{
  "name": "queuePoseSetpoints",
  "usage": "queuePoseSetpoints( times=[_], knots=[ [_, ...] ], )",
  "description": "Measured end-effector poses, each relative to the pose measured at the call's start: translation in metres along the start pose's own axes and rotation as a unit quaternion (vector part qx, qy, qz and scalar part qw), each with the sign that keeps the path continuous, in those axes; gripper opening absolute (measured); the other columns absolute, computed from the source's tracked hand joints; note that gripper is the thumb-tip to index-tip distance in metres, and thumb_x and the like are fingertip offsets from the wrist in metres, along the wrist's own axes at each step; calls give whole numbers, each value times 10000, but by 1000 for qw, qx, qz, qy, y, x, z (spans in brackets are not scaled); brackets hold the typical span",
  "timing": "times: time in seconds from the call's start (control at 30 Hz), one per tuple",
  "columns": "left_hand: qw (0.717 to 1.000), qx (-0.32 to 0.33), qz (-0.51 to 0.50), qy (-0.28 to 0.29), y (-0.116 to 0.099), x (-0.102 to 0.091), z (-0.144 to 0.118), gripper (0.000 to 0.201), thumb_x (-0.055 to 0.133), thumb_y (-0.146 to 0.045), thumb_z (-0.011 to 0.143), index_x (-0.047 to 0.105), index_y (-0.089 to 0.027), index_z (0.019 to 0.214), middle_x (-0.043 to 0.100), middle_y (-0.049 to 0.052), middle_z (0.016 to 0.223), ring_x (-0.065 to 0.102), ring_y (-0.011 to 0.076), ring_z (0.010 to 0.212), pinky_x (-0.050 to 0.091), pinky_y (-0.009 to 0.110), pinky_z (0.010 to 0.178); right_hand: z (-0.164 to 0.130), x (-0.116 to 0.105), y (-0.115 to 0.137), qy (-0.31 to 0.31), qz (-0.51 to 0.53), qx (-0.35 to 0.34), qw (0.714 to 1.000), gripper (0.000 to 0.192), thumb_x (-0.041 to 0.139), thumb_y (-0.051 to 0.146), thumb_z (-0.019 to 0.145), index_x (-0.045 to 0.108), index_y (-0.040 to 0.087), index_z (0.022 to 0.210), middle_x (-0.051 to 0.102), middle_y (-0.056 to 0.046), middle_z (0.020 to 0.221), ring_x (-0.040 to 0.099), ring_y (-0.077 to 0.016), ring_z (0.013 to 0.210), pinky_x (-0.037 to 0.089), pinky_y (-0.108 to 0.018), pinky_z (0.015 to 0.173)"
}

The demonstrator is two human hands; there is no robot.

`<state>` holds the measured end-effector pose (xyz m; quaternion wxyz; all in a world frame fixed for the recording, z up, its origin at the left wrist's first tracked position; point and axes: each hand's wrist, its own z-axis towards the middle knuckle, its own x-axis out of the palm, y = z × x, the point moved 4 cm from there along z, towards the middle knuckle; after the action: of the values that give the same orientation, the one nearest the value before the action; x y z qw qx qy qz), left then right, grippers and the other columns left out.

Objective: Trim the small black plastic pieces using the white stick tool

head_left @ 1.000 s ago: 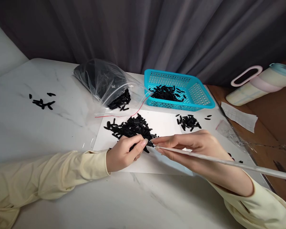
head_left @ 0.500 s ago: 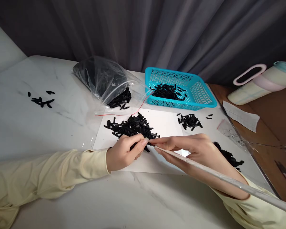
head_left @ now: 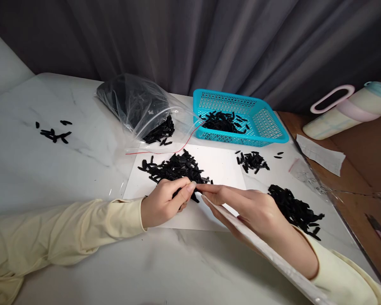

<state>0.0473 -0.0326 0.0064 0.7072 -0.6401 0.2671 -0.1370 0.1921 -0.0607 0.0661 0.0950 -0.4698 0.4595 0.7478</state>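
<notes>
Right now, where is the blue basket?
The blue basket sits at the far side of the marble table, right of the clear plastic bag and beyond the white sheet, with black pieces inside.

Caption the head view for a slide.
Left hand and right hand, holding a white strip, meet at black pieces on white paper.

A grey pleated curtain [head_left: 209, 42] hangs across the back. In front of it lies a white marbled surface [head_left: 34, 169], evenly lit, with a brown wooden floor [head_left: 368, 161] to its right.
</notes>
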Motion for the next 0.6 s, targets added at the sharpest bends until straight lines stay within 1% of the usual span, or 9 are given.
queuePoseSetpoints(
  times=[0.17,0.37,0.47,0.6],
  knots=[
    [1000,-7,-4,-6,1,0,-1,332,306,-302,917,353,-187,610,375,-56,490,356,71,441,333,203,459,-2,7,5,-24,-56,-43,997,283,326,39,881,509,186,1038,616,-95,1143,646,-183,874,487,-242,638],
    [1000,-11,-20,-13,1,0,-1,330,305,-299,917,352,-189,610,368,-61,482,346,70,433,329,206,459,-3,14,1,-40,-80,-66,994,217,333,18,882,474,148,982,606,-127,1135,633,-174,837,479,-252,631],
    [999,-11,-25,-17,1,-1,-1,330,307,-299,918,355,-189,611,363,-63,473,343,70,427,326,206,454,-2,14,5,-59,-93,-93,990,190,357,4,877,472,119,974,608,-153,1117,629,-181,833,478,-258,627],
    [998,-21,-48,-19,2,-1,0,333,311,-321,921,364,-186,620,356,-65,471,333,67,418,314,205,437,0,16,9,-89,-125,-103,983,168,337,43,910,489,107,943,612,-191,1113,647,-198,805,489,-277,605]
  ],
)
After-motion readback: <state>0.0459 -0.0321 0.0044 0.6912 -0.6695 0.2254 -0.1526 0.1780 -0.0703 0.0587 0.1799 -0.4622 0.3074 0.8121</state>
